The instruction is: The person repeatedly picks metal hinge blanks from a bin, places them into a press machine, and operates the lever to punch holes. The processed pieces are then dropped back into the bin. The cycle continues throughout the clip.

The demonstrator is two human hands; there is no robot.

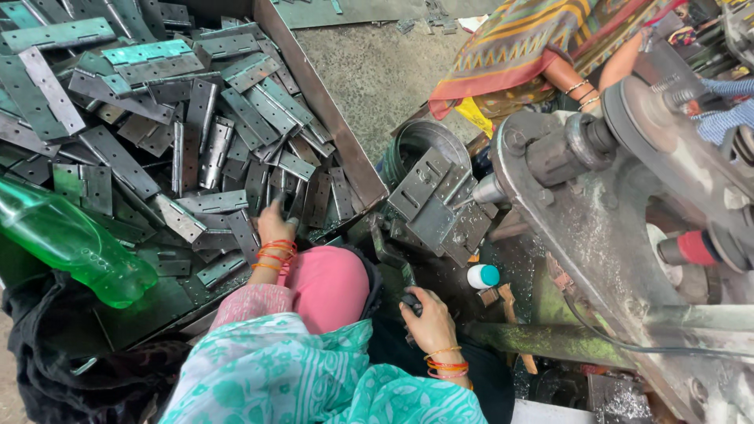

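Note:
My left hand (pixel 275 224) reaches into a metal tray (pixel 330 110) heaped with grey steel hinges (pixel 196 118); its fingers are down among the hinges at the near edge of the pile, and whether it grips one is hidden. My right hand (pixel 426 322) is closed around a dark lever handle (pixel 410 301) below a grey drilling machine (pixel 597 204). A few hinges (pixel 436 204) sit stacked in front of the machine's spindle tip (pixel 487 191). Orange bangles ring both wrists.
A green plastic bottle (pixel 71 243) lies at the left over black cloth (pixel 71 361). A small white bottle with a teal cap (pixel 482 275) stands near the machine. Another person in patterned orange cloth (pixel 526 47) sits beyond the machine. Metal shavings cover the machine base.

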